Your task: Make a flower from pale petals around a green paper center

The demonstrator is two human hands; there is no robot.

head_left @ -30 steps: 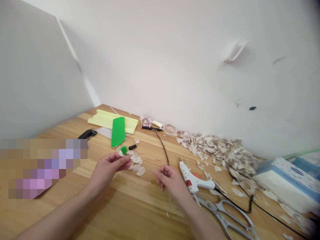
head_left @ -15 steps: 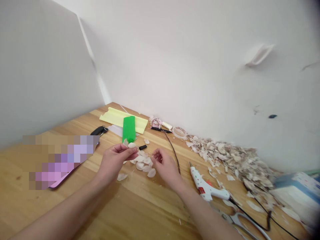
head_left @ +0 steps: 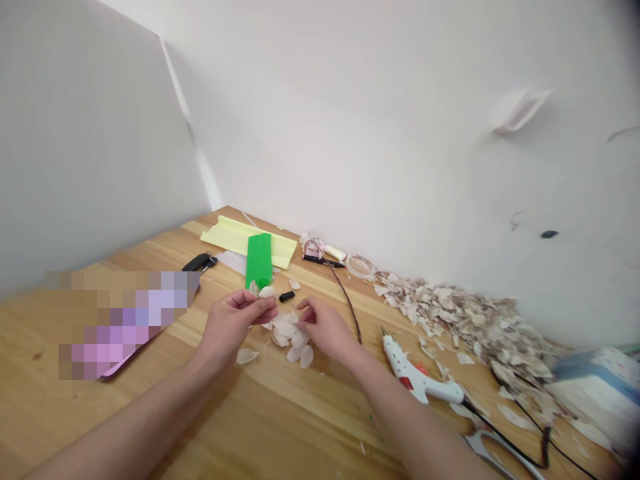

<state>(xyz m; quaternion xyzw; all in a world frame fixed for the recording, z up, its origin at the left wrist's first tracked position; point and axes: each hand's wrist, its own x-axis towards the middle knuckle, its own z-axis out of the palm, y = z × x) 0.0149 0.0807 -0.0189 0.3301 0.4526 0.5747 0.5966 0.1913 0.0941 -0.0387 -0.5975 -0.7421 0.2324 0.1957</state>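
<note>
left hand: pinching green tuft, pale petals up against it | right hand: at loose petals between hands, grip can't tell | status: looks partway, loose ones unattached; glue gun lying right of right hand | vs 0.5s ago: right fingers lower, loose petals shifted

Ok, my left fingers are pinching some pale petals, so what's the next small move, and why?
I'd probably bring the right fingertips to a single petal at the edge of the loose cluster. The right hand is right by it, though I can't tell whether it grips one, and the left hand is occupied with its petals.
</note>
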